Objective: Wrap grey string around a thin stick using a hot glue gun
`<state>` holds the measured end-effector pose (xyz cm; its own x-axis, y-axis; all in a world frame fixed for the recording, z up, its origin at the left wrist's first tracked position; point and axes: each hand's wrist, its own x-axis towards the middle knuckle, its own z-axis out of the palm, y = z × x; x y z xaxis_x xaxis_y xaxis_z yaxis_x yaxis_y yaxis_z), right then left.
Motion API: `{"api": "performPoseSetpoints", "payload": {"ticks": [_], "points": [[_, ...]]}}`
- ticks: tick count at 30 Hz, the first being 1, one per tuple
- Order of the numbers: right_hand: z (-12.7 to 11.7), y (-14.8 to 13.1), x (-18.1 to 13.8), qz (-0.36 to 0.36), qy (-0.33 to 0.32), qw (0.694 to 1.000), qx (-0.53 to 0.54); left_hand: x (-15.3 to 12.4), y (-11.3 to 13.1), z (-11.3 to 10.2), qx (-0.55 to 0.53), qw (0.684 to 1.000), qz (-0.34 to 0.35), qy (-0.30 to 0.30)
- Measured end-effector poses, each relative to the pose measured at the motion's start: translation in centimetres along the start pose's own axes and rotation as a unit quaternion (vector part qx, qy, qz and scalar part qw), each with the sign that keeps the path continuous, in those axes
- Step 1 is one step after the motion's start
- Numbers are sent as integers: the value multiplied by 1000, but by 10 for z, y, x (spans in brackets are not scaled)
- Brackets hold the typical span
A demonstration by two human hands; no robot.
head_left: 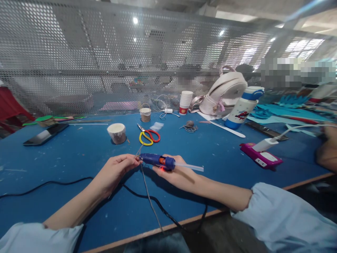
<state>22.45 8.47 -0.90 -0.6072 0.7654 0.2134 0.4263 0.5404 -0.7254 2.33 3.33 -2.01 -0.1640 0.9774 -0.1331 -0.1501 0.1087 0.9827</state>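
My right hand is closed around a blue glue gun with an orange trigger. A clear glue stick pokes out of its back toward the right, and its nozzle points left. My left hand pinches a thin grey cord right at the nozzle tip. The cord trails down toward the table's near edge. A black power cable runs from the gun across the blue table. Both hands hover just above the tabletop.
Yellow-and-red scissors, a small cup, a second small pot, stacked paper cups, a pale backpack and a bottle stand behind. A phone lies left, a pink device right. Another person's arm rests far right.
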Motion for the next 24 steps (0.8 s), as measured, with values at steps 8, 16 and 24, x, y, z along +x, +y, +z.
{"api": "performPoseSetpoints", "payload": {"ticks": [8, 16, 24], "points": [[1, 1, -1, 0, 3, 1000, -4, 0, 0, 1, -1, 1000, 4, 7], [0, 5, 2, 16, 19, 1000, -8, 0, 0, 0, -9, 1000, -12, 2], [1, 1, -1, 6, 9, 1000, -12, 0, 2, 2, -7, 1000, -4, 9]]}}
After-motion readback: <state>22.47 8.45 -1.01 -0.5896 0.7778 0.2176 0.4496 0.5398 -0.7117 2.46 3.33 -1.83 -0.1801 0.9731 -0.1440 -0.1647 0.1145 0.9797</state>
